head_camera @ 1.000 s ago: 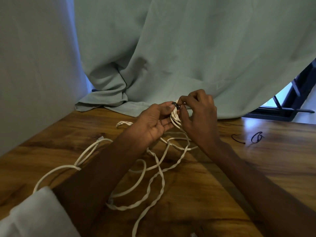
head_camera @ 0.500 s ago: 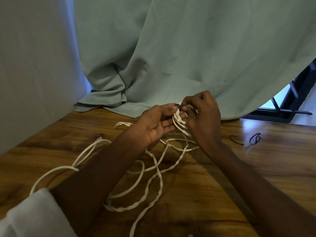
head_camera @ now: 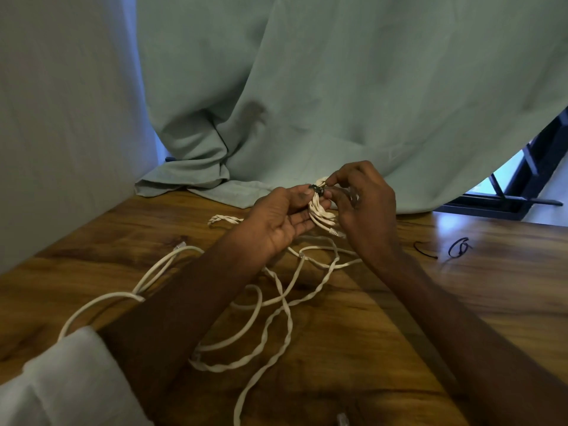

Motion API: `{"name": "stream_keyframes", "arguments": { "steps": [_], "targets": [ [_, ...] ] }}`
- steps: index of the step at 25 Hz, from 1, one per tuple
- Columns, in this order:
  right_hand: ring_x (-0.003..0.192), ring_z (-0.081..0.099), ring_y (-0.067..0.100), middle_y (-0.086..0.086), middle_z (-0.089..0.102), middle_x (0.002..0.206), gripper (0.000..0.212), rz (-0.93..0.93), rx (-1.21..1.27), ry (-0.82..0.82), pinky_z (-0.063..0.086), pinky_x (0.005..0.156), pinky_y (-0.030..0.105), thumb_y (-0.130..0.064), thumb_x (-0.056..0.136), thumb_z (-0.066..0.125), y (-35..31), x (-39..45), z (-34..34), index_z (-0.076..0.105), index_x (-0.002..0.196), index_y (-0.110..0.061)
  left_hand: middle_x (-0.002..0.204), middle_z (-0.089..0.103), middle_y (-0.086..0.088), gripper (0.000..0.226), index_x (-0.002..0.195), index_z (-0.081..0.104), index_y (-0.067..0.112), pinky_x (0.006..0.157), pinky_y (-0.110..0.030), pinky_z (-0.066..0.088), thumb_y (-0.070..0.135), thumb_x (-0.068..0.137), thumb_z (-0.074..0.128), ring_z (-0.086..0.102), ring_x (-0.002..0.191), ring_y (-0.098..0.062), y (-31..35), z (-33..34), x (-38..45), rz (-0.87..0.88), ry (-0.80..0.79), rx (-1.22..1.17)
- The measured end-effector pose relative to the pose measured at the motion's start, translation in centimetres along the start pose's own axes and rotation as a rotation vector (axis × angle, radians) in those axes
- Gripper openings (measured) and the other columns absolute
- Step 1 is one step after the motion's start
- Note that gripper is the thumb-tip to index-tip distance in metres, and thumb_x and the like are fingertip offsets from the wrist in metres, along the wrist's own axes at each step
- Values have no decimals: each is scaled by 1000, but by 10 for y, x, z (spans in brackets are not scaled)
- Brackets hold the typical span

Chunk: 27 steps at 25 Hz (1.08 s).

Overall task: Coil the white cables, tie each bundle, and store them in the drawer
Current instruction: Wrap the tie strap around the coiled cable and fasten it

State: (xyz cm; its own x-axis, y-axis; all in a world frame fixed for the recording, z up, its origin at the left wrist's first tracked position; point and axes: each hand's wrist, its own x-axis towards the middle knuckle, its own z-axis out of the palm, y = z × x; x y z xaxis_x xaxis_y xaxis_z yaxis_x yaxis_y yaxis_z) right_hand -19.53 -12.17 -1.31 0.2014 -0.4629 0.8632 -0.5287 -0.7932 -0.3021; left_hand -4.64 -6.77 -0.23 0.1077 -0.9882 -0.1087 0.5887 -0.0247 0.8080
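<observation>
Pinching a small coiled bundle (head_camera: pixel 321 210) of white cable between them, both hands are raised just above the wooden table (head_camera: pixel 461 302), in front of the pale green curtain (head_camera: pixel 338 87). The left hand (head_camera: pixel 276 222) grips the top of the bundle between thumb and fingers, palm turned up, while the right hand (head_camera: pixel 365 207) closes thumb and forefinger on a dark tie (head_camera: pixel 316 189) wrapped round the top of the loops. A connector end (head_camera: pixel 335 233) pokes out below the bundle.

My reading is that the tie is being fastened and is not yet secure (the knot or twist itself is too small to make out). If either pinch slackens now, the stiff loops will likely spring apart and the coil will have to be wound again.

Below the hands, the loose white cables (head_camera: pixel 276 318), some plain and some twisted in pairs, sprawl over the table in overlapping loops, one strand passing under the left forearm. A lifted arm could drag it and tighten the tangle, making the next coil harder to start.

Two more dark ties (head_camera: pixel 458 247) lie on the table to the right, well apart from the cables and easy to brush away with the right forearm. No drawer is in view, so storing is still some way off.
</observation>
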Motion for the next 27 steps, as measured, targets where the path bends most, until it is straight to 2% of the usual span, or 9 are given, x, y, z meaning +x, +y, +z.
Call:
{"name": "stream_keyframes", "arguments": {
  "steps": [5, 10, 14, 17, 19, 21, 23, 27],
  "targets": [
    [97, 61, 21, 4, 61, 108, 15, -29, -48, 10, 54, 76, 38, -11, 90, 71, 3, -2, 3, 77, 103, -12, 109, 76, -19, 32, 131, 65, -3, 84, -42, 64, -4, 99, 57, 77, 90, -25, 0, 0, -1, 4, -7, 13],
    [102, 57, 21, 1, 57, 109, 19, 62, 27, 54, 49, 76, 32, -14, 89, 69, 1, -4, 6, 77, 105, -19, 111, 76, -19, 31, 128, 66, -1, 84, -40, 64, -3, 98, 59, 77, 93, -24, 0, 0, -1, 41, -34, 66],
    [100, 54, 21, 1, 60, 114, 25, -2, -81, -6, 37, 69, 18, -14, 84, 68, 0, -3, 2, 78, 106, -21, 106, 77, -21, 25, 119, 70, 0, 77, -39, 66, -5, 97, 59, 79, 89, -26, -2, 4, -4, 77, -4, 134],
    [105, 52, 22, -1, 61, 118, 22, -15, -103, -19, 40, 72, 27, -20, 85, 66, -1, 2, -3, 79, 103, -25, 108, 77, -22, 25, 120, 70, 0, 81, -41, 65, -5, 99, 57, 79, 93, -27, 1, 3, -4, 91, -14, 161],
    [113, 51, 18, -5, 59, 122, 20, 35, -36, -6, 41, 83, 26, -21, 87, 75, 0, 5, -6, 77, 105, -30, 108, 77, -21, 25, 120, 70, 1, 86, -42, 64, -4, 100, 56, 78, 95, -27, 4, 1, -3, 118, -18, 191],
    [115, 58, 13, -8, 63, 122, 27, 165, 153, -33, 45, 89, 20, -20, 86, 81, 2, 8, -10, 74, 109, -32, 106, 78, -19, 25, 120, 70, 2, 89, -43, 63, -4, 99, 57, 78, 96, -27, 4, 0, -1, 149, -5, 222],
    [106, 68, 5, -10, 73, 112, 26, 318, 376, -98, 53, 89, 23, -15, 85, 83, -1, 10, -12, 77, 108, -26, 106, 79, -19, 25, 119, 71, 2, 93, -44, 62, -4, 99, 57, 78, 98, -28, 4, -2, 0, 166, 9, 240],
    [94, 74, 3, -9, 80, 99, 26, 360, 408, -182, 57, 86, 21, -13, 82, 86, 1, 11, -14, 81, 107, -20, 104, 79, -20, 23, 116, 72, 2, 93, -46, 62, -5, 98, 59, 79, 95, -30, 5, -4, 2, 198, 29, 284]
  ]
}}
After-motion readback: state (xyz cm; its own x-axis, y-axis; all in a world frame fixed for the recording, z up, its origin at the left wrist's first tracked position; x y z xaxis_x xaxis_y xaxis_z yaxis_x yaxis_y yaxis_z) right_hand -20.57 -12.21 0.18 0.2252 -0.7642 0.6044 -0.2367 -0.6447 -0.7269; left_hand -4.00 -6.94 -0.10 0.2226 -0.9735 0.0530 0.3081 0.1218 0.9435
